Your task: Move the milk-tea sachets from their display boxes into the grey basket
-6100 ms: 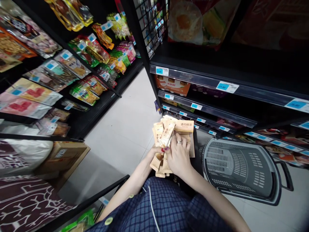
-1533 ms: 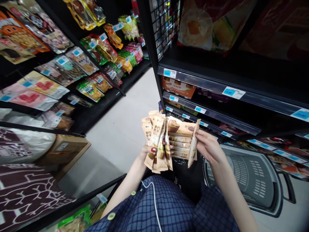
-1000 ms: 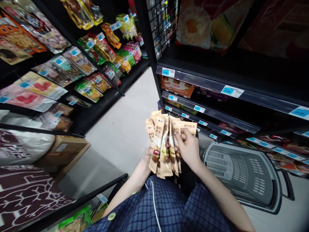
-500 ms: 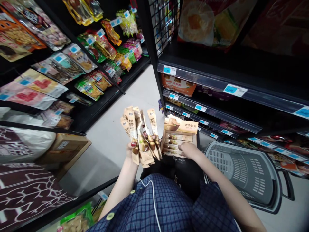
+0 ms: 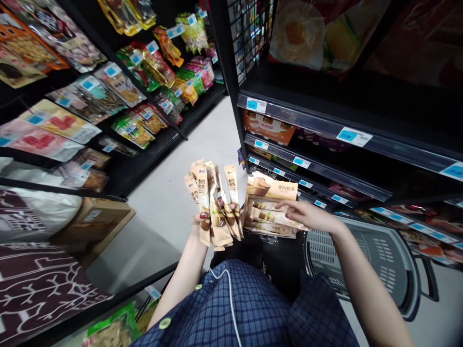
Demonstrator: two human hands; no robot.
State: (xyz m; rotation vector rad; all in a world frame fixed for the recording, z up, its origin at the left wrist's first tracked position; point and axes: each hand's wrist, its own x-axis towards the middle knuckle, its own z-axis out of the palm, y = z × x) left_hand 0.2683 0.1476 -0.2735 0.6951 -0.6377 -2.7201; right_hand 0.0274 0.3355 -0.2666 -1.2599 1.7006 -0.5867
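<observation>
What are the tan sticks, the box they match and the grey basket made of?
The tan sticks: probably thin plastic or foil film, slightly glossy, since light glints on their surfaces and their ends are flat.

The box: likely thin printed card, fairly smooth; its picture flap looks flat and stiff.

The grey basket: seemingly hard, smooth plastic, with rounded edges and neat rows of slots.

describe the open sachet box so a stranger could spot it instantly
Find the grey basket at the picture's right. Just left of it, by the right hand, sits an open beige box. Unlike the bunched sachets in the left hand, it has a wide printed flap above inner sachets lying crosswise.
</observation>
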